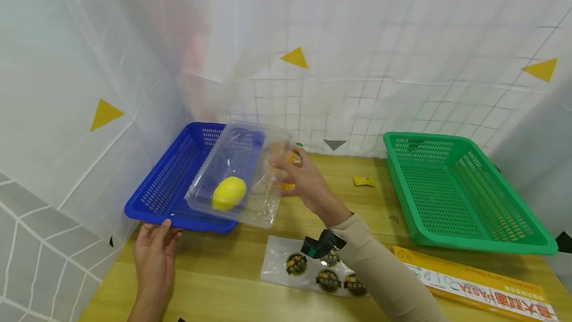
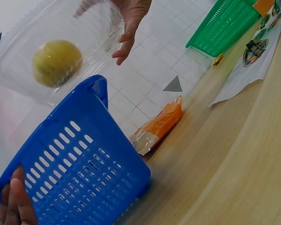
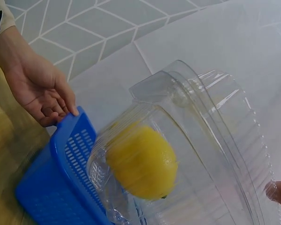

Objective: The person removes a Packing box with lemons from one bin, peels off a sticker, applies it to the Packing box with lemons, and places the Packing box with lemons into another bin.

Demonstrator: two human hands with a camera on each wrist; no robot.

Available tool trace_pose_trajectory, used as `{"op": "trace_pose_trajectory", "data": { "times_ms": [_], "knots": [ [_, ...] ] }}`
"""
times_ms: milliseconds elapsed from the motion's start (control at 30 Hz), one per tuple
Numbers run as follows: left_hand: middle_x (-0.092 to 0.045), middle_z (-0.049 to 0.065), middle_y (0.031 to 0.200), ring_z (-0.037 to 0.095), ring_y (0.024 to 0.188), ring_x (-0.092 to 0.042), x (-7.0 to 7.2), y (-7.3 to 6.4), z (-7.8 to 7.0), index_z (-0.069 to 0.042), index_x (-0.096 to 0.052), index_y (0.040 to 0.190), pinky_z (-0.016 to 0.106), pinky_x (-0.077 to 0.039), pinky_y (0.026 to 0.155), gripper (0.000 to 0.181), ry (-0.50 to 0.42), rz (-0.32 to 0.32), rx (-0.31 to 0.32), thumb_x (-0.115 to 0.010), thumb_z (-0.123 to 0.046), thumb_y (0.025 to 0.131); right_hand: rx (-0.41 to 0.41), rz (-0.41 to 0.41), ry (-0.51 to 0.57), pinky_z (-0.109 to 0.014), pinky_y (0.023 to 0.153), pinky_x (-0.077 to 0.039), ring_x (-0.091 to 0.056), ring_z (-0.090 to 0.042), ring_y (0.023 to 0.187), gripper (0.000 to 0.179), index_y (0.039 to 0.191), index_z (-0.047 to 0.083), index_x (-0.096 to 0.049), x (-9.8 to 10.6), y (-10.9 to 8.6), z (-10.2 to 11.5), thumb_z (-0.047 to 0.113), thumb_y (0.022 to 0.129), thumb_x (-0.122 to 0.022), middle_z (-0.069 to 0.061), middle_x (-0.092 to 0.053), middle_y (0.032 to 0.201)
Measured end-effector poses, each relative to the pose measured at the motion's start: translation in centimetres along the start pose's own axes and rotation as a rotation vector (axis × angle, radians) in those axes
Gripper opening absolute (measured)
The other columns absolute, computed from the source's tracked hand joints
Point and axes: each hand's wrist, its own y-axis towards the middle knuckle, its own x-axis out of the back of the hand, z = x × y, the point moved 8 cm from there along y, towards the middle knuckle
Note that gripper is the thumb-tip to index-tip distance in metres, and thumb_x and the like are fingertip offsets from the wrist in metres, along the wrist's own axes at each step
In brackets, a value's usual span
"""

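In the head view, the right hand grips the side of a clear plastic container near the middle of the frame, tilted over a blue basket at left of centre, with a lemon inside its lower end. At lower left, the left hand pinches the basket's near rim; a green basket stands at right.

Yellow box | "PASTA" | "意大利面" | "Chicken curry sauce"
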Motion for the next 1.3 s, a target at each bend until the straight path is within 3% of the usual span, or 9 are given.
{"op": "trace_pose_trajectory", "data": {
  "times_ms": [233,567,933,1300],
  "knots": [
    [-0.069,0.010,0.087,0.019,0.072,-0.070,0.0,0.1,0.0,0.003,-0.055,0.102,0.028,-0.059,0.063,0.012,0.010,0.033,-0.015,-0.067,0.004,0.099,0.007,-0.018,0.021,-0.049,0.081,-0.062,-0.064,-0.040,0.117,0.083,0.164,0.024,-0.023,1.5,-1.0,-0.1,0.031,0.099,-0.074,-0.019,-0.050,0.143],
    [-0.069,0.011,0.088,0.020,0.072,-0.070,0.1,0.0,0.0,0.006,-0.053,0.105,0.028,-0.059,0.062,0.015,-0.007,0.030,-0.007,-0.066,0.005,0.099,0.023,-0.057,0.003,-0.051,0.082,-0.061,-0.062,-0.042,0.118,0.080,0.161,0.024,-0.029,3.4,-1.9,-0.2,0.033,0.096,-0.076,-0.019,-0.051,0.142],
    [-0.069,0.011,0.087,0.020,0.071,-0.070,-0.2,0.1,-0.1,0.005,-0.054,0.102,0.028,-0.059,0.062,0.012,-0.012,0.040,-0.018,-0.065,0.006,0.100,0.027,-0.087,-0.021,-0.049,0.082,-0.060,-0.054,-0.050,0.128,0.086,0.164,0.021,-0.021,5.2,-2.7,-0.6,0.034,0.097,-0.074,-0.023,-0.046,0.147],
    [-0.069,0.011,0.086,0.020,0.071,-0.070,-0.2,0.0,-0.1,0.005,-0.055,0.102,0.027,-0.059,0.062,0.010,-0.012,0.040,-0.016,-0.065,0.006,0.100,0.020,-0.117,0.004,-0.043,0.078,-0.061,-0.062,-0.041,0.117,0.084,0.165,0.019,-0.020,6.8,-3.4,-1.1,0.027,0.099,-0.071,-0.023,-0.048,0.146]
  ]
}}
